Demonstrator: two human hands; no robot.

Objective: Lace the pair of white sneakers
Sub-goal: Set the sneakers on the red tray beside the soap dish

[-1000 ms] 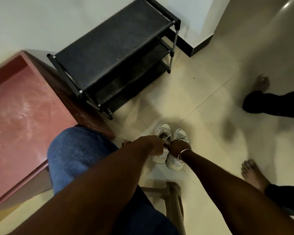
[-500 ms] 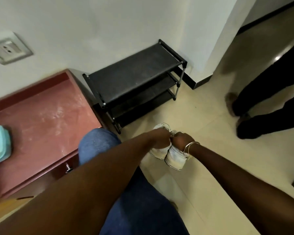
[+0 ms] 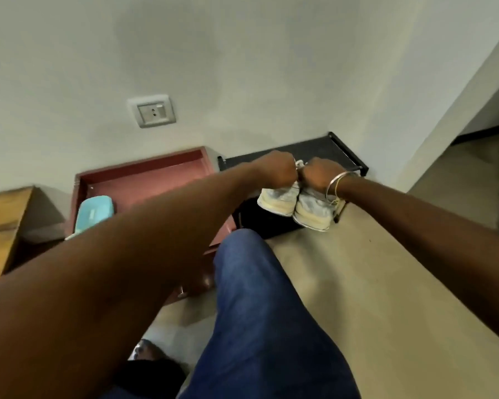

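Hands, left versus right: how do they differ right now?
The left hand has a bare wrist; the right hand wears thin bangles. The left hand holds the higher white sneaker; the right hand holds the lower sneaker beside it. Both are curled tight, knuckles close together, in front of the black rack.

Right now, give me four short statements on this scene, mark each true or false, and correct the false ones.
1. The left hand and right hand both grip the white sneakers. True.
2. The bangles sit on the left wrist. False: they circle the right wrist.
3. The teal box lies on the black shoe rack. False: it lies on the red cabinet.
4. A wall socket is set in the wall above the red cabinet. True.
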